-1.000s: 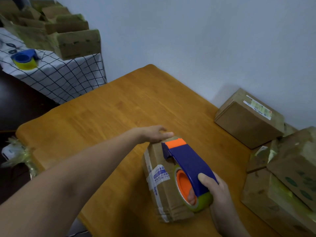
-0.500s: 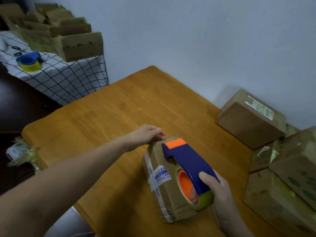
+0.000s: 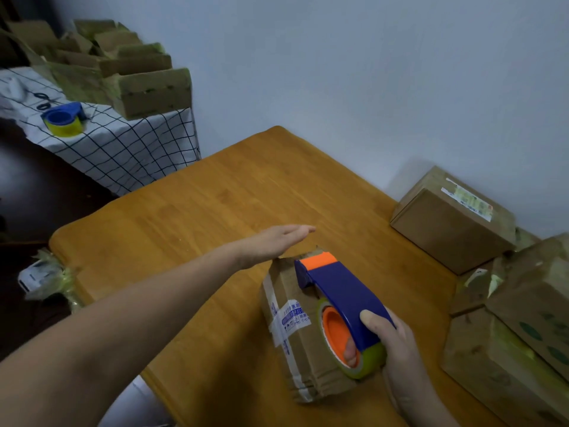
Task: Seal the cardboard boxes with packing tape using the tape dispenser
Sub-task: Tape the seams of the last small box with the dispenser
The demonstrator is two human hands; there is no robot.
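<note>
Tape dispenser, gripped in right hand, lies along cardboard box long axis; flat, empty left hand hovers near far end.

Single head view — looks forward-down, close over wooden table.

Dispenser: navy blue, orange tip and hub. Roll: yellow-green. Box: brown; label white, blue print. Table: honey-orange wood grain. Cloth, 10 o'clock: white, black grid. Boxes, 4 o'clock: brown, dark green ovals. Wall: pale blue-grey.
</note>
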